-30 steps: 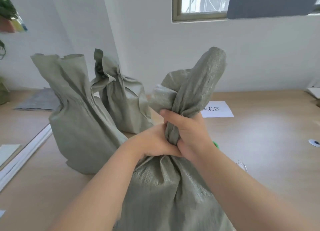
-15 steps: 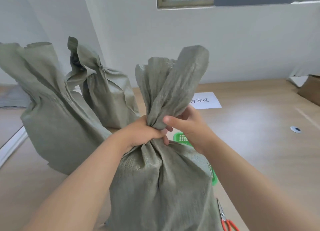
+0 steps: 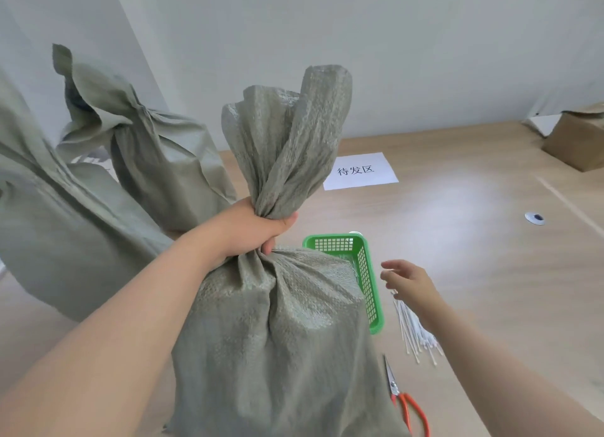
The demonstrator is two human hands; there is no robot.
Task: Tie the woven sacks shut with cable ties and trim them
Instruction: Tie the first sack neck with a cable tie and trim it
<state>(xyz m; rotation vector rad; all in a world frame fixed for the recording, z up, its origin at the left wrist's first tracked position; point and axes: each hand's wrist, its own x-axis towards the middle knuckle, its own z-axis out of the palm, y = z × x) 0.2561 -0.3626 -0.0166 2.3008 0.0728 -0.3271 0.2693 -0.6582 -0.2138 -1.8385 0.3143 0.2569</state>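
A grey-green woven sack (image 3: 277, 345) stands in front of me with its neck gathered into a bunch. My left hand (image 3: 251, 230) is clenched around that neck, and the loose top flares up above my fist. Off to the right, my right hand (image 3: 408, 278) hovers with fingers apart, empty, just above a pile of white cable ties (image 3: 415, 332) lying on the table. Orange-handled scissors (image 3: 407, 400) lie beside the sack's lower right.
A green plastic basket (image 3: 366, 273) sits partly behind the sack. Two more sacks stand to the left, one large (image 3: 49, 224) and one further back (image 3: 157, 155). A paper label (image 3: 359, 171) lies on the wooden table; a cardboard box (image 3: 575, 139) is far right.
My right hand has let go of the sack's neck and moved down and right to above the cable ties. My left hand still grips the neck. The view tilted down.
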